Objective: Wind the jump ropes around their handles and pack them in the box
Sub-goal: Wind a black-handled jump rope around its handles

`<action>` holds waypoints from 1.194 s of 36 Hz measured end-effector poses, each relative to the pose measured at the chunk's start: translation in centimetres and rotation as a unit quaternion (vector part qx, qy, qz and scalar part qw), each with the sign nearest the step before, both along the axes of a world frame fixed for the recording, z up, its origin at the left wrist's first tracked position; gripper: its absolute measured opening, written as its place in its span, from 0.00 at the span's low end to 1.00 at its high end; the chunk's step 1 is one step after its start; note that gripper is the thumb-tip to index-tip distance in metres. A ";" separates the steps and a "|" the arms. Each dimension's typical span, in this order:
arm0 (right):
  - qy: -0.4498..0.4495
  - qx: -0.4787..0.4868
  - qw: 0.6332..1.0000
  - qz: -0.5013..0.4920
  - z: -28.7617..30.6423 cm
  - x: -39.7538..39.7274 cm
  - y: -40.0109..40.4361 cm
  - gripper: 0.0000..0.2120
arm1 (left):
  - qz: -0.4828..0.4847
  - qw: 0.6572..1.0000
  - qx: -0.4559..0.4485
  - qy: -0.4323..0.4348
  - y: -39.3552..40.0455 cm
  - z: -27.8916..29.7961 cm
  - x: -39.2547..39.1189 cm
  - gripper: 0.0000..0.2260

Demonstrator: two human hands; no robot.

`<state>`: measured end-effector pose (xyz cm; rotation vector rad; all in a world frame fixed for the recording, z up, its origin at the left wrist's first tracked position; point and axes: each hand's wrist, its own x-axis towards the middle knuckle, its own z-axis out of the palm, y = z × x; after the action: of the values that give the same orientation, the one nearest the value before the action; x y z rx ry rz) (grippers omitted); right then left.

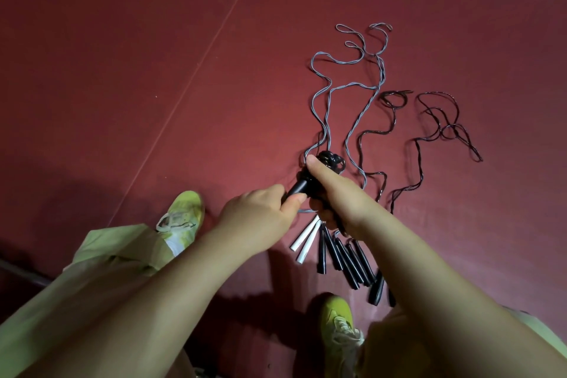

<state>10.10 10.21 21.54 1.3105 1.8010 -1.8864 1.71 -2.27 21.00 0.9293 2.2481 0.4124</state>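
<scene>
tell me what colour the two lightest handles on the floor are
White handles, lying beside black ones; clearest in the head view.

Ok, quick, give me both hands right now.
Left hand: grips the end of the black handles.
Right hand: curled round the wound rope bundle, thumb up.

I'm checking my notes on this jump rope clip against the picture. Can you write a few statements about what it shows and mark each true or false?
1. Both hands hold a black handle bundle with rope wound on it. True.
2. The left hand is empty. False: it grips the bundle's lower end.
3. A pair of white handles lies on the floor. True.
4. The grey rope is already wound up. False: it lies loose on the floor.
5. The right hand grips the bundle. True.
</scene>
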 end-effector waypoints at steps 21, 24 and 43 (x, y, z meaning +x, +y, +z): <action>0.297 -0.152 0.937 -0.101 -0.2 0.3 0.0 0.19 | 0.123 0.598 0.126 -0.782 -0.4 1.1 2.1 0.22; 0.303 -0.170 0.935 -0.071 -0.2 0.4 0.1 0.23 | 0.104 0.542 0.160 -0.818 -0.5 1.0 1.9 0.22; 0.074 -0.013 0.996 0.039 -0.2 0.0 0.2 0.42 | 0.211 0.684 0.069 -0.695 0.1 1.5 -0.3 0.29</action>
<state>10.15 10.41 21.30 1.1010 1.8617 -2.0031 1.37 -2.22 22.53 -0.0542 0.9186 1.0514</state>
